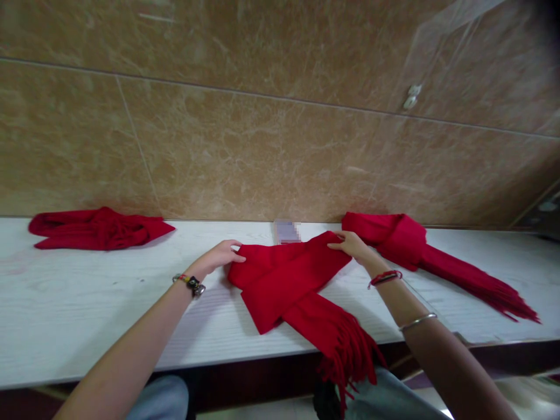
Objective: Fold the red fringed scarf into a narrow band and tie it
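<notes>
A red fringed scarf [284, 280] lies crossed over itself in front of me, its fringe hanging past the table's front edge. My left hand [223, 256] pinches its upper left corner between thumb and fingers. At the upper right corner, my right hand [351, 245] grips the cloth the same way. Just beyond my right hand rests a second red scarf [402, 236], partly folded, with a fringed tail stretching to the right. Bracelets circle both of my wrists.
A bunched red cloth [102, 230] lies at the far left against the brown marbled wall [262, 146]. Behind the middle scarf sits a small pale flat item [286, 230], partly blurred. The white table [131, 309] is narrow, and its front edge runs just above my knees.
</notes>
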The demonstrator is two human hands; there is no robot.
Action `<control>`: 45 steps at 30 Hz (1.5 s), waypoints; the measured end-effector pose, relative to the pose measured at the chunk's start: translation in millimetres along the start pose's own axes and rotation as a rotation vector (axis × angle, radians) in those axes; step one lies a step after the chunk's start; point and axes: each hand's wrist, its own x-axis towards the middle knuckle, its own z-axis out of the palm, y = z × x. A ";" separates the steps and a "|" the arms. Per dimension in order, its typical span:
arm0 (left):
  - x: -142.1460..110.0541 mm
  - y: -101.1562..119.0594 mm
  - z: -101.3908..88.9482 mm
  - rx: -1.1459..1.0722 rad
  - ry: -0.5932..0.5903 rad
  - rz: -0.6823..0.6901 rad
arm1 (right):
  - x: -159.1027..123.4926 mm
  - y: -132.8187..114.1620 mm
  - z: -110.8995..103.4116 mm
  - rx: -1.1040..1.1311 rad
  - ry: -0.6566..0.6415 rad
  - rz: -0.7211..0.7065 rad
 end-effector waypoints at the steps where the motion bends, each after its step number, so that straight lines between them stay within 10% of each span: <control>1: -3.0 2.3 -9.5 -0.003 0.005 0.028 | 7.2 -9.6 0.2 0.012 0.006 -0.027; 8: -23.0 -26.2 -89.7 0.099 0.462 -0.067 | 85.6 -115.5 47.4 -0.017 0.043 -0.201; 14: -29.4 -47.7 -92.0 0.695 0.747 -0.175 | 79.4 -179.6 103.6 -0.106 -0.066 -0.422; 21: -37.5 -25.4 -52.5 0.851 0.213 0.188 | -14.1 -139.6 95.5 -0.199 -0.429 -0.719; 26: -42.8 -24.7 -23.9 0.934 -0.034 -0.033 | -41.1 -117.3 80.7 -0.397 -0.448 -0.708; 33: -46.6 -7.8 -19.2 1.062 -0.100 -0.163 | -24.7 -104.6 24.4 -0.615 -0.638 -0.555; 36: -39.0 -4.4 -12.8 1.099 -0.039 -0.077 | -25.0 -115.8 15.5 -0.592 -0.497 -0.534; 39: -27.1 -7.6 -1.5 1.118 0.022 0.110 | -32.6 -135.2 38.2 -0.430 -0.269 -0.670; 45: -19.3 -19.4 4.2 1.071 -0.011 0.102 | -42.1 -131.5 95.0 -0.416 -0.407 -0.864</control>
